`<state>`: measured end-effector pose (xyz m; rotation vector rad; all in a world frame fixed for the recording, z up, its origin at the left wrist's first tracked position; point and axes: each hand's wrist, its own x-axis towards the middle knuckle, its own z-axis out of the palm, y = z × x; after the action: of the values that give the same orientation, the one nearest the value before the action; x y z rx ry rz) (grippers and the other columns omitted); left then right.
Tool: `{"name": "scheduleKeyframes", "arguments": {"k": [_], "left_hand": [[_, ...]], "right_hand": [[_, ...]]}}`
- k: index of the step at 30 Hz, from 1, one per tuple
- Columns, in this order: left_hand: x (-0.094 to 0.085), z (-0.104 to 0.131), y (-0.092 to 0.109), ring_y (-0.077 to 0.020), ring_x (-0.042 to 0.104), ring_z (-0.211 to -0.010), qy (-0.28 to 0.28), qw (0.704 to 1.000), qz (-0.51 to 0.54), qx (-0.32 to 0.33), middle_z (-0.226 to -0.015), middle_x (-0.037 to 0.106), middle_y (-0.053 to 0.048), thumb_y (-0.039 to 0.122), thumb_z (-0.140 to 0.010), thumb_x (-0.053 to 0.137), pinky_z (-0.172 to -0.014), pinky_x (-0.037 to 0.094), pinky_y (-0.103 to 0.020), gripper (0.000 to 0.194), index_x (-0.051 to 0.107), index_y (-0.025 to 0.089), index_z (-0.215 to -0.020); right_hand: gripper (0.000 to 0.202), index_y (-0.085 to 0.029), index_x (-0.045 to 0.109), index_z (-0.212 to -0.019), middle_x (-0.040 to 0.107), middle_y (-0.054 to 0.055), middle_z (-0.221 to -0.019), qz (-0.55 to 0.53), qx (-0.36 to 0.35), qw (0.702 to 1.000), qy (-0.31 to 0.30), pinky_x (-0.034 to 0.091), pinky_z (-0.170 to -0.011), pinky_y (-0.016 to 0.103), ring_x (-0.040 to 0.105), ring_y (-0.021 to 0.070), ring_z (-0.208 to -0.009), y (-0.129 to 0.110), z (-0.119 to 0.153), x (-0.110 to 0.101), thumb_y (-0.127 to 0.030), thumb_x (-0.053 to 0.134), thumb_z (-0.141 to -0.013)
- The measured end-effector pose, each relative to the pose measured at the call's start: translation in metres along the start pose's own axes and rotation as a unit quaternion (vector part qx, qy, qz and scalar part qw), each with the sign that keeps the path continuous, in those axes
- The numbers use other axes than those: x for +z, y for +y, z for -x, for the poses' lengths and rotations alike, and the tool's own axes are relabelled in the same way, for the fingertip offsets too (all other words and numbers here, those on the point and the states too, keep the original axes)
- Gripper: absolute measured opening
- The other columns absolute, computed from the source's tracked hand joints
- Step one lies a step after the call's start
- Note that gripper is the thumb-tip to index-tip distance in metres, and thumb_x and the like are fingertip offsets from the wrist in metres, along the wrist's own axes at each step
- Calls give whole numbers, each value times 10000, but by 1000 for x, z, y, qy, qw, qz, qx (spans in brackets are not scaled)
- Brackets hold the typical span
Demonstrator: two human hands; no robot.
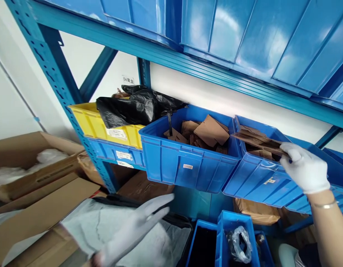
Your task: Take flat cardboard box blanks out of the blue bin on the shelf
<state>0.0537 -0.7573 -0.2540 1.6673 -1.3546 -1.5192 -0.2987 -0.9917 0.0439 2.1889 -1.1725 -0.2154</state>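
At the right end of the shelf, the right hand [304, 167], in a white glove with a thin bangle at the wrist, is closed in a pinch on a flat stack of brown cardboard pieces [257, 141]. The stack lies across the top rim of the right-hand blue bin [254, 178], one end in the fingers and the other reaching toward the bin's back left corner; held flat and level like that, the thin pieces stay together as one bundle. That bin is tipped forward over the shelf's front edge, so its open mouth faces the person and more brown card shows inside.

Lower down, near the bottom edge of the view, the left hand [138, 231] is gloved in grey, blurred, fingers spread and straight, and holds nothing; it hangs over a grey cloth-like sheet [104, 226] below the shelf.

Just beside the tipped bin stands a middle blue bin [185, 167], level, heaped with folded brown cardboard boxes [210, 131]. Left of it a yellow bin [104, 126] sits stacked on another blue one, with a black plastic bag [135, 105] draped over its back corner. Blue rack uprights [57, 70] carry the shelf, and more blue bins sit on the level above. Open cardboard cartons [29, 163] lie at the left, and small blue bins [232, 237] stand on the floor, one with a clear bag in it.
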Motion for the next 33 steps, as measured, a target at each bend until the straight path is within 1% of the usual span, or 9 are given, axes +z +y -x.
{"name": "scheduleKeyframes", "arguments": {"k": [2, 4, 6, 9, 13, 17, 21, 27, 33], "left_hand": [[29, -39, 31, -261, 504, -1373, -109, 981, 143, 71, -1482, 558, -13, 517, -918, 601, -1200, 372, -381, 609, 517, 298, -1480], [66, -77, 73, -326, 455, -1414, -207, 907, 354, 93, -1603, 383, -133, 496, -804, 750, -1154, 414, -489, 1012, 205, 267, -1627], [103, -111, 116, -357, 316, -1497, -208, 829, 515, 71, -1670, 177, -190, 452, -712, 851, -1178, 366, -515, 1243, 47, 264, -1642], [145, -148, 170, -333, 307, -1507, -154, 747, 640, 89, -1652, 259, -165, 304, -738, 858, -1230, 281, -519, 1123, 170, 297, -1626], [163, -157, 206, -307, 388, -1469, -110, 685, 719, 46, -1590, 410, -111, 351, -845, 776, -1240, 287, -492, 769, 412, 300, -1520], [154, -142, 207, -330, 435, -1436, -121, 661, 737, 62, -1533, 484, -137, 389, -831, 771, -1222, 322, -502, 657, 532, 220, -1420], [140, -121, 201, -354, 471, -1403, -98, 660, 724, 175, -1396, 623, -130, 417, -711, 862, -1229, 324, -491, 668, 651, 170, -1295], [121, -75, 185, -334, 474, -1405, -94, 634, 761, 99, -1393, 631, -106, 557, -898, 664, -1225, 339, -511, 563, 648, 184, -1319], [89, -50, 140, -303, 518, -1373, -53, 667, 743, 37, -1415, 615, -95, 521, -948, 612, -1210, 378, -477, 510, 628, 210, -1352]], "right_hand": [[377, -259, 607, -1224, 692, 19, -1279, -32, -63, 996, 63, 545, -929, 332, 677, 216, -1134, -26, 21, -27, -160, 591, -861], [433, -246, 593, -1237, 704, 27, -1245, -61, -105, 988, 97, 526, -1034, 370, 682, 212, -1118, -47, 34, -45, -120, 639, -825], [442, -240, 610, -1215, 718, 23, -1206, -90, -120, 983, 110, 532, -1047, 384, 695, 211, -1085, -57, 37, -54, -103, 667, -798], [369, -254, 665, -1135, 731, 5, -1168, -152, -94, 979, 101, 576, -957, 349, 705, 207, -1060, -51, 29, -56, -120, 672, -791], [276, -247, 732, -1035, 744, -4, -1134, -241, -16, 967, 80, 578, -967, 324, 719, 199, -1026, -30, 10, -72, -155, 694, -778], [249, -224, 774, -999, 755, 6, -1089, -331, 68, 941, 25, 534, -1058, 340, 713, 207, -1028, -24, -13, -107, -202, 750, -752], [334, -202, 779, -968, 764, 19, -1010, -508, 194, 838, -53, 600, -829, 328, 712, 195, -887, -33, -37, -123, -236, 859, -646], [400, -214, 762, -1022, 769, 21, -973, -655, 318, 674, -126, 591, -781, 345, 706, 190, -811, -51, -34, -79, -287, 855, -640], [502, -229, 756, -1047, 771, 12, -969, -665, 403, 617, -118, 581, -917, 395, 719, 217, -882, -105, -19, -39, -332, 895, -575]]}}
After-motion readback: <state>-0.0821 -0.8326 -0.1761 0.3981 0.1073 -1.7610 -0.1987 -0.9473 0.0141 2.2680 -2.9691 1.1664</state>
